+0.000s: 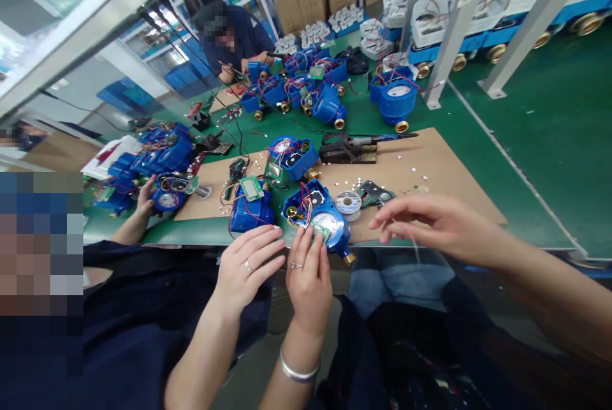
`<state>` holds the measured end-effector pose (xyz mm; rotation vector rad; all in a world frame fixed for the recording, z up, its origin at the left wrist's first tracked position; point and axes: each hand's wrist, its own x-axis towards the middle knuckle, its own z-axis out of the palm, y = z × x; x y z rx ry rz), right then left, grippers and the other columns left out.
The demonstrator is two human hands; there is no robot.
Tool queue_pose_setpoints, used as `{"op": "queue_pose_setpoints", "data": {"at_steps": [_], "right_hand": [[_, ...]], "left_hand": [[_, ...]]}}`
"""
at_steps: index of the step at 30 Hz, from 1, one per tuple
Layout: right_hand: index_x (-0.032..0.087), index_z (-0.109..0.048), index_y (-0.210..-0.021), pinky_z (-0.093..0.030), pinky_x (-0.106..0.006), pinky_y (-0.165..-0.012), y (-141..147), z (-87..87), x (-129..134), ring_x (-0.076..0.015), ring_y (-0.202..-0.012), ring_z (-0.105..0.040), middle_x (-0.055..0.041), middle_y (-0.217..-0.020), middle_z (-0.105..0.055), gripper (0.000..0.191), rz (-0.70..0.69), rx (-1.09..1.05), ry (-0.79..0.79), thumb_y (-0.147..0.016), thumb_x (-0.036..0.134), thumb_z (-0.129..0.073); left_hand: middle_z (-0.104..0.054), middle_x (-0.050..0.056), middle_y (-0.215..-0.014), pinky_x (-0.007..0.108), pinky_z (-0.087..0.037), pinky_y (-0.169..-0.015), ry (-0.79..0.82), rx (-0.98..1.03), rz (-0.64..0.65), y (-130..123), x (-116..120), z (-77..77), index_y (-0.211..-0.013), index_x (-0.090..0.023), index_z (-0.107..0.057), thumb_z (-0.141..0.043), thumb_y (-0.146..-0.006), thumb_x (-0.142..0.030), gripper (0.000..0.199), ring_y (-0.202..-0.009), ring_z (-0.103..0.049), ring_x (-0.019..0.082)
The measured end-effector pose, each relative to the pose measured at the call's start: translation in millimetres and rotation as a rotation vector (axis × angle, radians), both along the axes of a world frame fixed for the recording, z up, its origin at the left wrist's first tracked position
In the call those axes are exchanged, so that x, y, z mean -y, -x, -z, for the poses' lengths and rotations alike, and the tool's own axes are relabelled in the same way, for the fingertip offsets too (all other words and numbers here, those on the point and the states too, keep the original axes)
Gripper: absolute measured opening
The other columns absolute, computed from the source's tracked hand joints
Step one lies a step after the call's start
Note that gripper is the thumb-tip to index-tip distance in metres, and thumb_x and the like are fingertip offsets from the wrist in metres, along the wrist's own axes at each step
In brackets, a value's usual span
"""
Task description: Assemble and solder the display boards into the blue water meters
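My left hand (308,279), with a ring and a silver bracelet, reaches up to the bench edge. Its fingers are closed at a small green circuit board (321,230) over the front of a blue water meter (335,222). Red and other thin wires (305,203) run from the meter's open housing to the board. To the right, my right hand (425,225) hovers above the bench edge, apart from the meter. Its fingertips are drawn together, and a thin pale strand hangs below them; what they pinch is unclear. A solder spool (348,202) lies between that hand and the meter.
A co-worker's hand (248,263) is close beside my left hand, near another blue meter (251,211). Behind are a black tool stand (347,152) and a cardboard sheet (430,168) with small white bits. Another person (234,34) works across the bench. Metal posts (461,21) rise at right.
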<state>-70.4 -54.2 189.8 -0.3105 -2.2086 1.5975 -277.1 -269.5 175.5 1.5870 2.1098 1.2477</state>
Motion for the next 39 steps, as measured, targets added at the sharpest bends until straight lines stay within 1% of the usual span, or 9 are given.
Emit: {"op": "queue_pose_setpoints", "data": {"at_steps": [4, 9, 14, 19, 24, 27, 31, 33, 39], "right_hand": [[0.019, -0.066, -0.076, -0.038, -0.023, -0.057, 22.4, 5.6, 18.4, -0.0107, -0.057, -0.056, 0.0015, -0.062, -0.063, 0.025, -0.017, 0.155, -0.327, -0.093, 0.032, -0.052], [0.015, -0.059, -0.061, -0.026, -0.025, -0.054, 43.9, 19.7, 40.6, -0.0107, -0.053, -0.046, -0.0010, -0.058, -0.059, 0.038, -0.051, 0.267, -0.432, -0.094, 0.028, -0.045], [0.015, -0.060, -0.062, -0.024, -0.026, -0.053, 57.1, 24.8, 54.5, -0.0106, -0.054, -0.049, -0.0030, -0.061, -0.063, 0.037, -0.083, 0.310, -0.443, -0.094, 0.023, -0.044], [0.014, -0.063, -0.073, -0.027, -0.027, -0.056, 62.4, 27.2, 58.0, -0.0140, -0.062, -0.057, -0.0056, -0.073, -0.069, 0.031, -0.162, 0.297, -0.532, -0.094, 0.022, -0.042], [0.015, -0.066, -0.080, -0.029, -0.028, -0.056, 64.7, 30.1, 59.8, -0.0171, -0.065, -0.063, -0.0065, -0.080, -0.071, 0.029, -0.164, 0.328, -0.586, -0.095, 0.022, -0.041], [0.016, -0.065, -0.077, -0.032, -0.028, -0.057, 62.9, 23.7, 56.1, -0.0180, -0.068, -0.063, -0.0052, -0.078, -0.070, 0.024, -0.178, 0.334, -0.565, -0.092, 0.022, -0.048], [0.017, -0.066, -0.091, -0.038, -0.027, -0.063, 62.0, 6.6, 47.4, -0.0169, -0.072, -0.060, -0.0029, -0.080, -0.067, 0.013, -0.027, 0.271, -0.460, -0.090, 0.024, -0.055], [0.016, -0.065, -0.094, -0.041, -0.027, -0.066, 65.2, 0.5, 46.2, -0.0162, -0.075, -0.058, -0.0032, -0.084, -0.066, 0.012, -0.026, 0.196, -0.422, -0.089, 0.024, -0.057], [0.014, -0.064, -0.089, -0.044, -0.029, -0.074, 77.8, 5.3, 53.1, -0.0175, -0.083, -0.055, -0.0056, -0.088, -0.061, 0.012, -0.075, 0.088, -0.424, -0.091, 0.021, -0.055]], "left_hand": [[-0.059, 0.013, -0.127, 0.049, -0.046, -0.102, -0.111, -0.212, -0.127, -20.7, -17.1, 24.8, -0.119, -0.019, -0.060, -0.053, -0.090, -0.028, 0.031, -0.125, -0.049, 0.027], [-0.058, 0.013, -0.128, 0.049, -0.043, -0.104, -0.172, -0.447, -0.219, -40.6, -33.8, 47.4, -0.119, -0.015, -0.059, -0.054, -0.088, -0.013, 0.031, -0.129, -0.045, 0.026], [-0.058, 0.014, -0.129, 0.048, -0.043, -0.104, -0.153, -0.432, -0.213, -39.1, -31.4, 46.2, -0.118, -0.014, -0.060, -0.055, -0.088, -0.013, 0.031, -0.130, -0.044, 0.026], [-0.058, 0.014, -0.128, 0.045, -0.043, -0.105, -0.142, -0.417, -0.220, -38.3, -31.3, 44.2, -0.116, -0.012, -0.061, -0.056, -0.087, -0.012, 0.030, -0.130, -0.044, 0.025], [-0.059, 0.013, -0.127, 0.045, -0.044, -0.104, -0.144, -0.425, -0.238, -40.5, -33.8, 43.5, -0.117, -0.013, -0.061, -0.055, -0.086, -0.009, 0.031, -0.129, -0.045, 0.025], [-0.060, 0.013, -0.126, 0.044, -0.046, -0.103, -0.141, -0.444, -0.253, -41.3, -34.1, 42.8, -0.117, -0.012, -0.061, -0.053, -0.086, -0.006, 0.032, -0.129, -0.045, 0.025], [-0.060, 0.014, -0.125, 0.043, -0.046, -0.103, -0.122, -0.466, -0.262, -41.5, -32.5, 41.2, -0.116, -0.011, -0.061, -0.053, -0.087, -0.007, 0.031, -0.129, -0.046, 0.025], [-0.059, 0.014, -0.127, 0.044, -0.045, -0.104, -0.094, -0.472, -0.255, -41.4, -31.4, 40.6, -0.118, -0.011, -0.060, -0.052, -0.088, -0.008, 0.031, -0.130, -0.044, 0.025], [-0.058, 0.014, -0.129, 0.045, -0.045, -0.105, -0.080, -0.483, -0.249, -41.4, -31.6, 41.3, -0.122, -0.012, -0.056, -0.049, -0.089, -0.010, 0.034, -0.132, -0.041, 0.026]]}}
